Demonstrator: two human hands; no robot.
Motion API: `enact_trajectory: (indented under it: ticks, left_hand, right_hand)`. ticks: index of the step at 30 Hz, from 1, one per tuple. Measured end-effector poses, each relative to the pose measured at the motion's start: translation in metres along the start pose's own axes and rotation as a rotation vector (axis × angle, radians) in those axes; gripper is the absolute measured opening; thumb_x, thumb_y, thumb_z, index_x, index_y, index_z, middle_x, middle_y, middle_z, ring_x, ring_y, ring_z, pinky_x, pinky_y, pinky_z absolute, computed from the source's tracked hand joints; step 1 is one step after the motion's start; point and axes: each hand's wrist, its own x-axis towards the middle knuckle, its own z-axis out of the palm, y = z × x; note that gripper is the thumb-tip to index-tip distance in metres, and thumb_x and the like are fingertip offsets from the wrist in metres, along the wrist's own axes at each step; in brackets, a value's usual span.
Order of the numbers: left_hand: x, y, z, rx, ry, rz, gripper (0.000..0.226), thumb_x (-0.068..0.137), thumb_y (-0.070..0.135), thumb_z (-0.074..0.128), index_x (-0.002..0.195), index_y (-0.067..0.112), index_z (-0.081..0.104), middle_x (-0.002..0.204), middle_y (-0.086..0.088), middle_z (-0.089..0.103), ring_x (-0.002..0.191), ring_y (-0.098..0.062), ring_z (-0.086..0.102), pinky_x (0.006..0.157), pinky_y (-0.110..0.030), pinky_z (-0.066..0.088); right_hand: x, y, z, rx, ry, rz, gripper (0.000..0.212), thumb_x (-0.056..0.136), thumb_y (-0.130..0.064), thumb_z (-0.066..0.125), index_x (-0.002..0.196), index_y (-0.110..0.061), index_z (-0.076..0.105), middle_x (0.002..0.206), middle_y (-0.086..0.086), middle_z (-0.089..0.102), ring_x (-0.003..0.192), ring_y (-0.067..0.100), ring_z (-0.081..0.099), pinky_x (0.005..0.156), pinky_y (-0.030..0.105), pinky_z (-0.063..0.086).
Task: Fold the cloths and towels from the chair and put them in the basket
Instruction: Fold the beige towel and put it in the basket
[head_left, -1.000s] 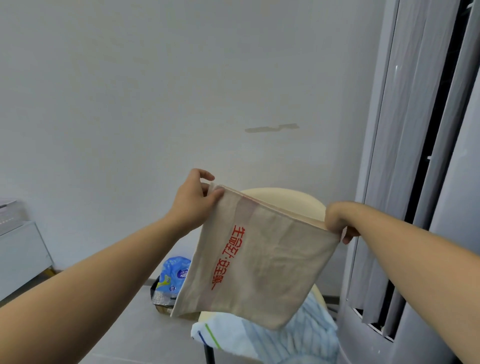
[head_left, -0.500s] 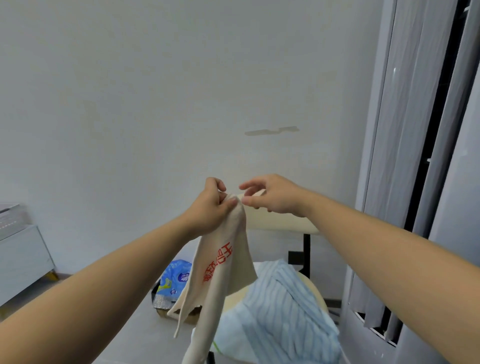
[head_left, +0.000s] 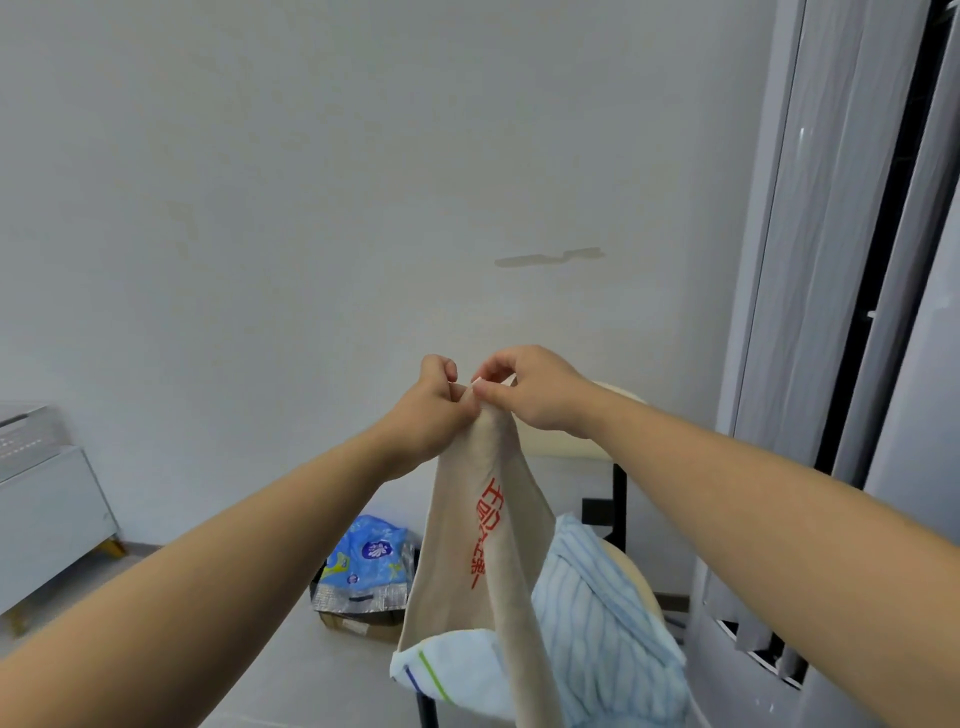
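A beige cloth (head_left: 467, 561) with red printed characters hangs folded in half lengthwise in front of me. My left hand (head_left: 428, 410) pinches its top corners, and my right hand (head_left: 524, 387) pinches the same top edge right beside it, fingertips touching. Below, on a cream chair (head_left: 631, 571) with a black frame, lies a light blue striped towel (head_left: 597, 623) and a white towel (head_left: 452, 670) with green and blue stripes. The basket is out of sight.
A cardboard box (head_left: 358, 621) with blue plastic packets (head_left: 371, 556) sits on the floor left of the chair. A grey cabinet (head_left: 47, 514) stands at far left. Grey curtains (head_left: 852, 312) hang along the right side. A plain white wall is ahead.
One second ago the cloth was held spread wide between both hands. My right hand brought its corner over to my left hand, so the cloth now hangs doubled.
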Motion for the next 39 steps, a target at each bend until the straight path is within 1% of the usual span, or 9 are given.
enact_trajectory:
  ticks: [2, 6, 9, 18, 24, 28, 31, 34, 39]
  left_hand:
    - [-0.001, -0.001, 0.002, -0.028, 0.01, -0.015, 0.034, 0.081, 0.019, 0.063, 0.1, 0.023, 0.035, 0.086, -0.01, 0.059, 0.08, -0.021, 0.053, 0.072, -0.04, 0.042]
    - [-0.007, -0.012, 0.01, 0.177, 0.037, 0.052, 0.022, 0.094, 0.023, 0.062, 0.106, 0.023, 0.043, 0.081, -0.009, 0.067, 0.07, -0.022, 0.061, 0.064, -0.042, 0.053]
    - [-0.011, -0.02, 0.011, 0.271, 0.004, 0.088, 0.031, 0.091, 0.026, 0.069, 0.11, 0.029, 0.045, 0.088, -0.007, 0.073, 0.076, -0.028, 0.07, 0.069, -0.044, 0.058]
    - [-0.014, -0.029, -0.007, 0.497, -0.114, 0.072, 0.044, 0.08, 0.019, 0.078, 0.11, 0.032, 0.049, 0.092, 0.003, 0.073, 0.083, -0.017, 0.069, 0.077, -0.034, 0.058]
    - [-0.016, -0.041, -0.023, 0.627, -0.107, 0.019, 0.033, 0.078, 0.01, 0.074, 0.099, 0.026, 0.054, 0.09, 0.006, 0.071, 0.083, -0.016, 0.068, 0.067, -0.023, 0.054]
    - [-0.014, -0.048, -0.037, 0.807, -0.118, 0.016, 0.023, 0.08, 0.014, 0.069, 0.099, 0.026, 0.063, 0.089, 0.006, 0.069, 0.085, -0.015, 0.064, 0.067, -0.021, 0.049]
    - [-0.012, -0.049, -0.049, 0.917, -0.111, 0.025, 0.023, 0.082, 0.018, 0.068, 0.103, 0.026, 0.068, 0.095, 0.004, 0.069, 0.089, -0.016, 0.061, 0.074, -0.025, 0.045]
    - [-0.011, -0.052, -0.062, 1.015, -0.1, 0.009, 0.022, 0.086, 0.018, 0.064, 0.106, 0.023, 0.07, 0.099, 0.001, 0.069, 0.092, -0.017, 0.061, 0.078, -0.026, 0.046]
    - [-0.012, -0.061, -0.082, 1.08, -0.07, -0.025, 0.022, 0.087, 0.017, 0.062, 0.105, 0.019, 0.073, 0.1, 0.0, 0.069, 0.089, -0.017, 0.059, 0.08, -0.029, 0.049]
  right_hand:
    - [0.002, 0.001, -0.004, -0.001, 0.03, 0.017, 0.012, 0.096, -0.025, 0.063, 0.103, -0.02, 0.071, 0.092, -0.01, 0.066, 0.083, 0.003, 0.058, 0.074, 0.018, 0.044]
    - [0.008, 0.007, -0.018, -0.05, 0.119, 0.047, 0.015, 0.1, -0.025, 0.057, 0.108, -0.02, 0.068, 0.094, -0.008, 0.063, 0.088, 0.012, 0.059, 0.075, 0.024, 0.046]
    - [0.009, 0.011, -0.032, -0.136, 0.135, 0.033, 0.025, 0.103, -0.021, 0.049, 0.12, -0.019, 0.068, 0.102, -0.008, 0.06, 0.089, 0.01, 0.054, 0.082, 0.025, 0.042]
    - [0.011, 0.033, -0.049, -0.257, 0.171, 0.103, 0.017, 0.103, -0.026, 0.049, 0.103, -0.021, 0.065, 0.111, 0.004, 0.065, 0.098, 0.019, 0.058, 0.076, 0.027, 0.041]
    - [0.011, 0.04, -0.058, -0.291, 0.279, 0.205, 0.022, 0.104, -0.023, 0.044, 0.111, -0.013, 0.063, 0.116, 0.008, 0.063, 0.101, 0.021, 0.054, 0.083, 0.03, 0.04]
    - [0.011, 0.045, -0.06, -0.27, 0.3, 0.28, 0.021, 0.104, -0.018, 0.044, 0.11, -0.012, 0.063, 0.114, 0.01, 0.063, 0.098, 0.024, 0.06, 0.081, 0.029, 0.045]
    - [0.011, 0.051, -0.06, -0.175, 0.29, 0.32, 0.018, 0.103, -0.016, 0.044, 0.099, -0.017, 0.061, 0.105, 0.012, 0.066, 0.087, 0.028, 0.068, 0.074, 0.033, 0.057]
    - [0.006, 0.057, -0.064, -0.098, 0.3, 0.336, 0.026, 0.101, -0.011, 0.04, 0.093, -0.017, 0.064, 0.096, 0.014, 0.067, 0.073, 0.026, 0.07, 0.067, 0.032, 0.058]
    - [-0.005, 0.063, -0.069, 0.014, 0.258, 0.361, 0.023, 0.09, -0.006, 0.048, 0.091, -0.015, 0.069, 0.091, 0.013, 0.071, 0.073, 0.025, 0.068, 0.084, 0.043, 0.061]
